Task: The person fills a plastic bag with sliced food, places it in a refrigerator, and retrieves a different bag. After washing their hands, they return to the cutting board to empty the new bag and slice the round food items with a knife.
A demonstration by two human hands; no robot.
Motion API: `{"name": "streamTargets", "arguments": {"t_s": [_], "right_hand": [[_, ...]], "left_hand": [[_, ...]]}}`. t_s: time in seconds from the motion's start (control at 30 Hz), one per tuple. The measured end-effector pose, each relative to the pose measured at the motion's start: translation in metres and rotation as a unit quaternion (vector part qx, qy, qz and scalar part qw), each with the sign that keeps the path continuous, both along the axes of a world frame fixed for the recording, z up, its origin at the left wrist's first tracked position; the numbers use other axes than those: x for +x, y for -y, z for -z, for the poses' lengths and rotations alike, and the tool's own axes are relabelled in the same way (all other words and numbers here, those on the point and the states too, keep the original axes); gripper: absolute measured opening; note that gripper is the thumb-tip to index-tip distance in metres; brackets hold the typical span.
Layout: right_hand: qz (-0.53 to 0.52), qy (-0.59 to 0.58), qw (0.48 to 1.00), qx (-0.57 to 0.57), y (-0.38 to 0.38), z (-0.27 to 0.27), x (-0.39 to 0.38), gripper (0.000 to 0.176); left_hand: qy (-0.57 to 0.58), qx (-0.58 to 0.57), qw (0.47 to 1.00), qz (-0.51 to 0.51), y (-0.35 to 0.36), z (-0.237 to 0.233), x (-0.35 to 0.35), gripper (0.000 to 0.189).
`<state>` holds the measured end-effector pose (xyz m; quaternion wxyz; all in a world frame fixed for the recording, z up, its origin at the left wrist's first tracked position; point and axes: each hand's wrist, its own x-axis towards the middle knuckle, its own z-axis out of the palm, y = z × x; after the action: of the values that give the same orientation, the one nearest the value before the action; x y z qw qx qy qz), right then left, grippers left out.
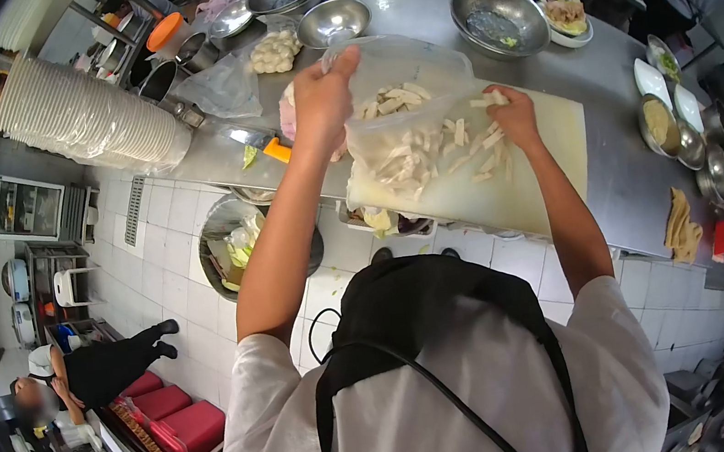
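Observation:
My left hand [324,100] is closed on the edge of a clear plastic bag [426,55], holding it up with its mouth spread. Pale strips of food [404,98] lie in the bag, and more show through its lower side. Over the white cutting board [559,129], my right hand [515,119] pinches a few pale food strips [487,100] to the right of the bag. Loose strips [489,153] are scattered on the board between the hand and the bag. Left of my left forearm lies a knife with an orange handle [276,150].
Metal bowls [333,22] stand along the back of the steel table, near a bag of round white pieces [275,53]. Stacked containers [87,116] rise at left. A bin [221,241] with scraps sits below the edge. Another person [101,378] is at far left.

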<state>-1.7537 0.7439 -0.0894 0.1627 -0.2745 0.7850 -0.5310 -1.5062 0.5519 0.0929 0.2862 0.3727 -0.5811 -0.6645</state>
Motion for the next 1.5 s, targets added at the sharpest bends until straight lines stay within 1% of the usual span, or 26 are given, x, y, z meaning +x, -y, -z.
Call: {"name": "streamTargets", "arguments": {"t_s": [0.1,0.2,0.3,0.4,0.43,0.47,0.5,0.53,0.63,0.67,0.7,0.73,0.8,0.83,0.87,0.93,1.0,1.03,1.07,1.13,1.23,1.27,1.3,1.47,1.5], "right_hand": [[0.074,0.053,0.99,-0.108,-0.001,-0.016,-0.018,0.032],[0.094,0.156,0.944,-0.275,0.01,-0.054,-0.026,0.033],[0.116,0.144,0.886,-0.426,0.038,-0.136,0.009,0.035],[0.122,0.066,0.872,-0.469,0.077,-0.174,0.047,0.038],[0.126,-0.029,0.91,-0.395,0.087,-0.175,0.066,0.039],[0.127,-0.124,0.933,-0.314,0.095,-0.173,0.082,0.041],[0.071,-0.238,0.925,-0.288,0.105,-0.154,0.091,0.043],[0.014,-0.348,0.901,-0.258,0.113,-0.135,0.097,0.045],[-0.114,-0.301,0.942,-0.096,0.103,-0.123,0.13,0.046],[-0.12,-0.243,0.955,-0.118,0.099,-0.124,0.13,0.047],[-0.123,-0.184,0.965,-0.138,0.089,-0.136,0.126,0.047],[-0.123,-0.121,0.972,-0.158,0.076,-0.147,0.121,0.047],[-0.08,-0.118,0.97,-0.199,0.04,-0.16,0.105,0.042],[-0.04,-0.145,0.976,-0.158,0.02,-0.15,0.097,0.043],[0.0,-0.174,0.978,-0.118,-0.001,-0.135,0.09,0.046],[0.063,-0.249,0.965,0.05,-0.045,-0.086,0.085,0.07],[0.07,-0.199,0.967,0.142,-0.065,-0.036,0.112,0.09],[0.076,-0.175,0.964,0.188,-0.068,-0.023,0.12,0.1],[0.079,-0.194,0.962,0.173,-0.064,-0.01,0.125,0.104],[0.086,-0.233,0.959,0.14,-0.034,-0.001,0.142,0.114],[0.034,-0.267,0.95,0.159,0.009,-0.007,0.147,0.11],[0.019,-0.263,0.951,0.164,0.02,-0.008,0.146,0.102],[0.006,-0.261,0.949,0.177,0.03,-0.009,0.143,0.099],[-0.065,-0.26,0.932,0.243,0.053,-0.023,0.139,0.086],[-0.077,-0.265,0.929,0.246,0.056,-0.026,0.139,0.086]], "left_hand": [[-0.013,0.028,0.999,0.015,0.008,0.003,-0.022,0.035],[-0.017,0.048,0.998,0.04,0.015,0.011,-0.044,0.036],[-0.02,0.067,0.996,0.059,0.014,0.012,-0.054,0.036],[-0.052,0.092,0.992,0.068,0.012,0.008,-0.055,0.034],[-0.067,0.101,0.99,0.068,0.013,0.007,-0.052,0.033],[-0.072,0.087,0.992,0.052,0.013,0.005,-0.049,0.033],[-0.077,0.073,0.994,0.036,0.014,0.003,-0.044,0.034],[-0.083,0.059,0.995,0.018,0.015,0.0,-0.04,0.035],[-0.04,-0.031,0.999,0.003,0.016,-0.008,-0.021,0.037],[-0.036,-0.056,0.998,-0.007,0.018,-0.007,-0.016,0.038],[-0.031,-0.08,0.996,-0.016,0.021,-0.006,-0.011,0.039],[-0.025,-0.103,0.994,-0.022,0.023,-0.004,-0.005,0.04],[-0.002,-0.068,0.998,-0.017,0.025,-0.014,0.018,0.038],[0.005,-0.055,0.998,-0.013,0.028,-0.018,0.029,0.038],[-0.004,-0.037,0.999,-0.037,0.029,-0.018,0.042,0.038],[-0.026,-0.015,0.997,-0.068,0.033,-0.014,0.066,0.04],[-0.052,0.001,0.995,-0.089,0.037,0.005,0.087,0.041],[-0.056,0.01,0.994,-0.093,0.038,0.011,0.093,0.042],[-0.058,0.019,0.994,-0.094,0.039,0.015,0.097,0.043],[-0.059,0.022,0.993,-0.095,0.039,0.016,0.103,0.044],[-0.06,0.01,0.994,-0.092,0.041,0.016,0.105,0.044],[-0.061,0.01,0.994,-0.094,0.041,0.016,0.105,0.044],[-0.063,0.011,0.993,-0.098,0.04,0.016,0.104,0.044],[-0.068,0.016,0.991,-0.117,0.036,0.018,0.105,0.042],[-0.068,0.015,0.991,-0.118,0.036,0.019,0.105,0.04]]}}
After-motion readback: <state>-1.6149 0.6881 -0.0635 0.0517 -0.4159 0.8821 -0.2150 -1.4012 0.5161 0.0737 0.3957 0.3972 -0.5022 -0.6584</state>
